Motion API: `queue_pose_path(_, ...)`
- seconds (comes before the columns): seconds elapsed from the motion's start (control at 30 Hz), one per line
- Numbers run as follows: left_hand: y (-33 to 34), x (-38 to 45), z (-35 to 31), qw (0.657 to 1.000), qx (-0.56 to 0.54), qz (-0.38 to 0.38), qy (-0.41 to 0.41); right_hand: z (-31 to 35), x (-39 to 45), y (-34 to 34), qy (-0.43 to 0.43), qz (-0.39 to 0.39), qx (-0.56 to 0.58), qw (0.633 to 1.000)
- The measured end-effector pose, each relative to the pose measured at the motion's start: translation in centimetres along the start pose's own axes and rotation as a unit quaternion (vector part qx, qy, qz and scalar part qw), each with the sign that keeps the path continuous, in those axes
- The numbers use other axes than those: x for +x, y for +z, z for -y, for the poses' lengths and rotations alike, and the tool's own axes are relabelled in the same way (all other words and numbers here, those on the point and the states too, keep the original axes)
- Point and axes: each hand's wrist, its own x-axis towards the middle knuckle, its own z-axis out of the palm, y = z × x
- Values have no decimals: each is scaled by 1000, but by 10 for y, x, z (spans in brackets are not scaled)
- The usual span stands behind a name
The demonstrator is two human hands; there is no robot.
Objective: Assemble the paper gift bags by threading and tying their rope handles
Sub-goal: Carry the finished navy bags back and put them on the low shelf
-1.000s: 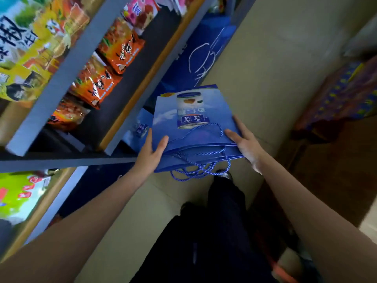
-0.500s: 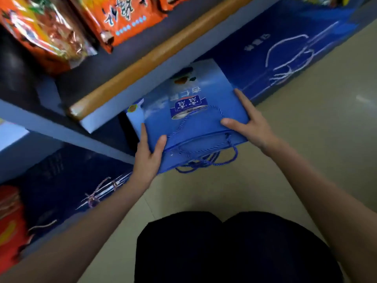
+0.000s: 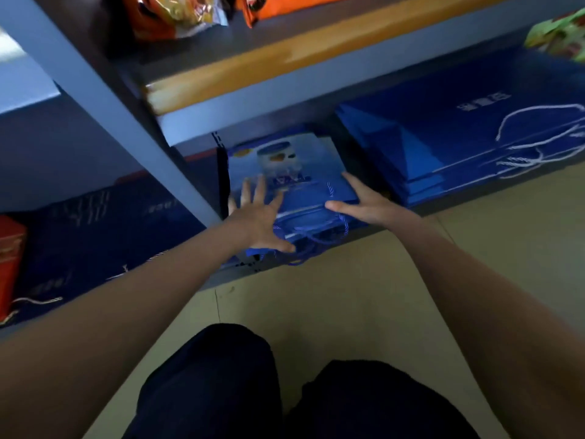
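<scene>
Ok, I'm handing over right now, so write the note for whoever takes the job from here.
Left hand: open, fingers spread, pressing flat on the blue gift bag.
Right hand: open, touching the bag's right edge.
The bag lies flat on the bottom shelf, left of the stack of darker blue bags with white ropes.
Done: its blue rope handles are threaded; the knots can't be seen.
Left: let go, then fetch the next bag.

blue gift bag (image 3: 304, 188), orange snack packets (image 3: 285, 6)
</scene>
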Motion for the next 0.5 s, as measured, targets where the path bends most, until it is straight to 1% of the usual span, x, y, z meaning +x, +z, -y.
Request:
queue_pose_path(0.03, 3, 3, -7, 1000, 26, -1, 8, -2, 1, -1, -6, -2, 12, 1000)
queue_pose_path(0.1, 15, 13, -11, 999, 43, -18, 0, 0, -3, -9, -21, -5, -5, 1000)
queue_pose_path(0.2, 31, 17, -9, 996, 67, -63, -2, -8, -7, -11, -47, 24, -98, 994)
queue_pose_path(0.23, 34, 18, -8, 994, 79, -78, 5, -11, -7, -7, -58, 18, -135, 989)
queue_pose_path(0.27, 34, 19, -4, 991, 97, -93, 11, -11, -4, -3, -66, 0, -160, 985)
queue_pose_path(0.33, 22, 27, 5, 983, 142, -120, 7, 2, 7, -1, -75, -63, -174, 980)
queue_pose_path(0.4, 7, 37, 13, 974, 176, -140, -4, 20, 23, -7, -60, -90, -194, 975)
queue_pose_path(0.47, 6, 37, 14, 963, 220, -158, 8, 30, 28, -11, -42, -61, -245, 967)
queue_pose_path(0.5, 16, 34, 15, 952, 243, -182, 24, 29, 25, -11, -48, -49, -291, 954)
